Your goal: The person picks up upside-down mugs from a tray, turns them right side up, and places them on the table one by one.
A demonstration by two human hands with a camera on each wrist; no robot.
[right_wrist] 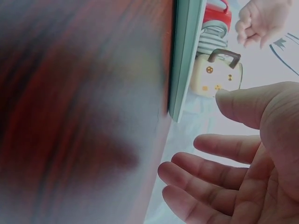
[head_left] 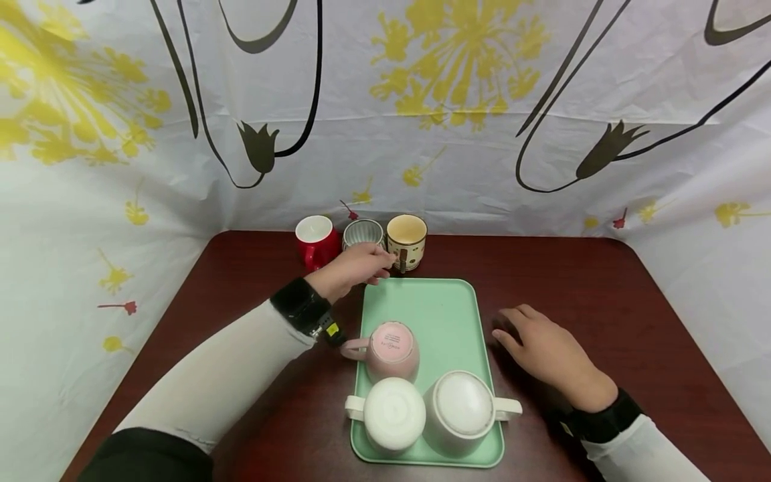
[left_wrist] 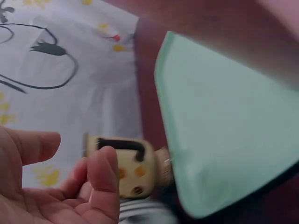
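My left hand [head_left: 361, 263] reaches over the far end of the green tray [head_left: 430, 298], close to a cream mug [head_left: 407, 229] with a dark brown handle. In the left wrist view its thumb and fingers [left_wrist: 103, 170] stand apart, with that mug beyond them and nothing held. Beside the cream mug are a grey ribbed cup [head_left: 364, 231] and a red mug [head_left: 317, 239] with a white inside. To the right of the tray, my right hand [head_left: 545, 348] hovers low by the table or rests on it; I cannot tell which. Its fingers are loosely bent and hold nothing.
Upside down on the tray's near half are a pink mug [head_left: 393, 351], a white mug [head_left: 394, 415] and a larger white mug [head_left: 460, 412]; their handles stick out past its sides. A patterned white cloth [head_left: 361, 161] hangs behind the dark red table [head_left: 554, 274].
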